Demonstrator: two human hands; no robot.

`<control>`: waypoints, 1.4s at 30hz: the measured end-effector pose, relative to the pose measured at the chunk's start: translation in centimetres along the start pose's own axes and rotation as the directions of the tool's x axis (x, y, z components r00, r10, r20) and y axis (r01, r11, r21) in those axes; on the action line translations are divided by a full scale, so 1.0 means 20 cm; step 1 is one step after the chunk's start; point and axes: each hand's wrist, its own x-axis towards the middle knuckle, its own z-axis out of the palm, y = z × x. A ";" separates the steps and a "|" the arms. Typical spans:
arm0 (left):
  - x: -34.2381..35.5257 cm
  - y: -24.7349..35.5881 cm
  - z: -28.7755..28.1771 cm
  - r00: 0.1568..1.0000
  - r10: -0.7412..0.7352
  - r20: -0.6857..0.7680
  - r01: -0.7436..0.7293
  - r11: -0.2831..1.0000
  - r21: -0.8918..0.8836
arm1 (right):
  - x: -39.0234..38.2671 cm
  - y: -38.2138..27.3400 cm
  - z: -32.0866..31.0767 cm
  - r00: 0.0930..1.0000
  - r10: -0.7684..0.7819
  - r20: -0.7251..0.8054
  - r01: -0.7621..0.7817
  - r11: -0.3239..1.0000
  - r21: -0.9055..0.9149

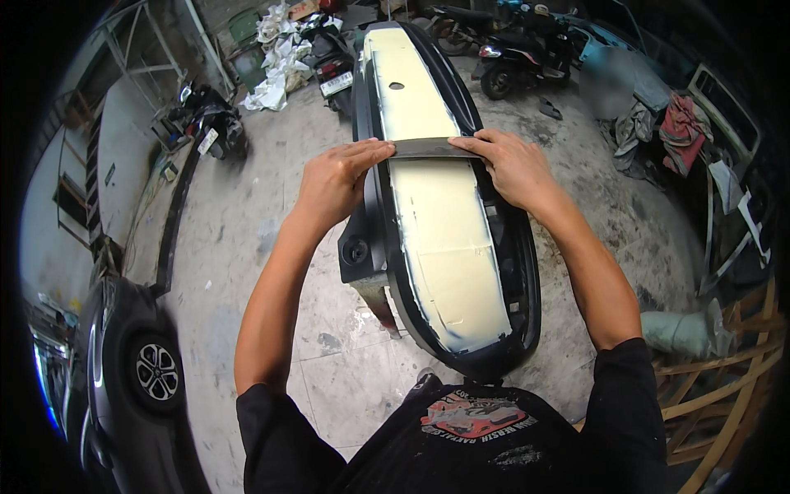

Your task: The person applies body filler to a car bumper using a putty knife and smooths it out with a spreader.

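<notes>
A long black moulded vehicle part (397,288) stretches away in front of me, raised above the floor. Along its middle runs a broad band of cream filler (444,214) with whitish, uneven edges and a small dark hole near the far end. Across this band lies a dark, flat, flexible-looking strip (428,148), held at both ends. My left hand (339,174) is closed on its left end, fingers laid along the top. At the right end, my right hand (514,165) pinches the strip, with its thumb and fingers pointing inward. Both hands rest over the part's sides.
Parked motorbikes (527,53) stand at the far right, another motorbike (212,123) at the left. A dark car (140,387) is at the lower left. Wooden framing (732,387) and a pale wrapped roll (679,331) lie at the right. Crumpled paper (284,62) is heaped at the back.
</notes>
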 end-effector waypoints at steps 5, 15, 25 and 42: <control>-0.04 0.00 0.01 1.000 0.024 0.009 -0.024 0.999 -0.032 | -0.03 0.00 0.00 0.998 -0.018 0.055 0.014 0.998 0.068; -0.32 0.33 -0.06 1.000 -0.030 -0.001 0.030 0.999 0.035 | -0.40 -0.11 -0.04 0.988 -0.148 -0.040 0.150 0.988 0.047; -0.65 0.72 -0.03 0.994 -0.109 -0.008 0.109 0.992 0.070 | -0.77 -0.14 -0.02 0.977 -0.213 0.012 0.212 0.975 0.069; -1.12 1.19 0.26 0.976 -0.200 -0.088 0.214 0.955 0.204 | -1.14 0.06 0.12 0.899 -0.437 0.036 0.430 0.895 0.121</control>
